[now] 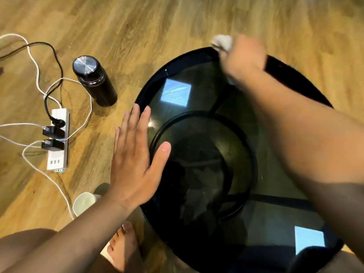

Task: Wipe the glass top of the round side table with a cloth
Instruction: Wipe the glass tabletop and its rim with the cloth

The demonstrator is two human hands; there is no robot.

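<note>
The round side table has a dark glass top (199, 89) with a black rim, filling the right half of the view. My right hand (244, 58) is at the far rim, blurred, closed on a white cloth (222, 42) that pokes out past my fingers at the table's far edge. My left hand (136, 154) lies flat over the table's left rim, fingers spread, holding nothing. A lower black ring shows through the glass.
On the wooden floor to the left stand a dark bottle (94, 80) with a metal lid, a white power strip (58, 139) with plugs and trailing cables, and a white paper cup (83, 202). My bare foot (123, 247) is by the table's near-left side.
</note>
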